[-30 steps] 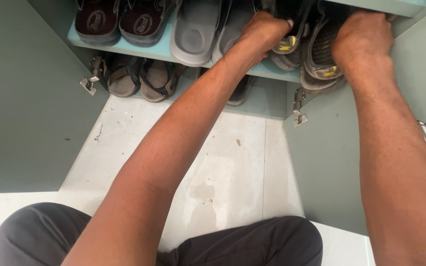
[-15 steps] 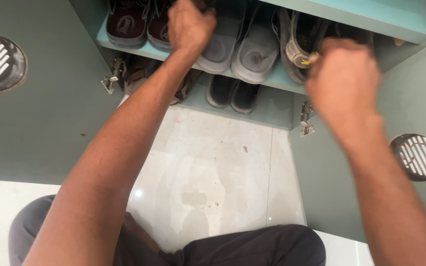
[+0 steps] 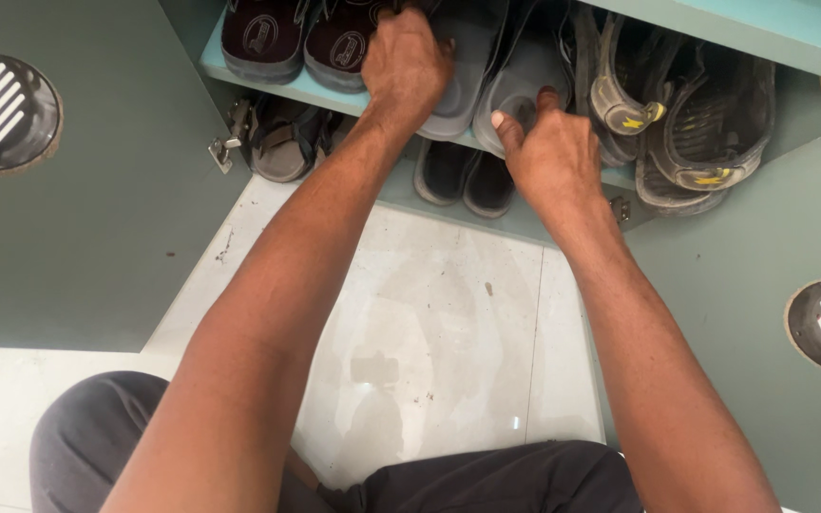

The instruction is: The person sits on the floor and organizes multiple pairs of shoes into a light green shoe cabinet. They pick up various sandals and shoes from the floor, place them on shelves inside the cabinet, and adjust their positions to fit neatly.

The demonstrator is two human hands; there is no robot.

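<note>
While both hands grip grey slippers (image 3: 486, 66) on the teal shelf (image 3: 268, 81) — white floor tiles (image 3: 429, 313) gleam below.

Both my hands have shifted from the dark sandals onto the grey slippers.

A second ago my left hand (image 3: 409, 59) and right hand (image 3: 551, 152) were both at the dark strapped sandals with yellow marks (image 3: 691, 114) on the right of the pale green shelf (image 3: 268, 81). Now my left hand has crossed over to grip the left grey rubber slipper (image 3: 463, 66), and my right hand has come in from the sandals to the right grey rubber slipper (image 3: 525, 90), thumb raised.
</note>
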